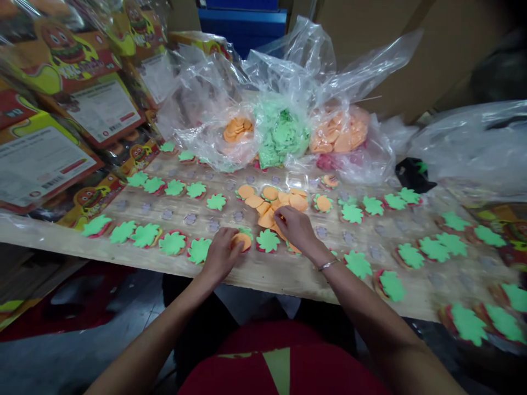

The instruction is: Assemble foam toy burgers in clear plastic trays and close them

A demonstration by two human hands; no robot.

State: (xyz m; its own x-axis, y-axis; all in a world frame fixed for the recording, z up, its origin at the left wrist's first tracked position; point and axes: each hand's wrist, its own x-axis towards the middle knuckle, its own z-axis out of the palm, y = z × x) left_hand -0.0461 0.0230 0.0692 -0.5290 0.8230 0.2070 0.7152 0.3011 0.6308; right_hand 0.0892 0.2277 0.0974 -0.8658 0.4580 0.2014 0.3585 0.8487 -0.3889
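The left hand [222,251] touches a flat, round orange foam-like disc [246,241] at lower centre and the right hand [297,226] meets a loose heap of similar discs [267,219] mid-frame, either grip untellable, so overlap could lift doubles, or a knuckle skew the green, jagged-edged foam-like piece [268,241] between.

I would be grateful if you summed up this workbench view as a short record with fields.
left hand: left hand at an orange disc; grip unclear
right hand: right hand at a loose pile of orange discs; grip unclear
right wrist: bracelet
tabletop: wooden table with jagged-edged green pieces in rows, many showing red beneath
back: clear plastic bags holding green or orange pieces
left side: printed packages with burger cartoons
right side: black object, identity unclear
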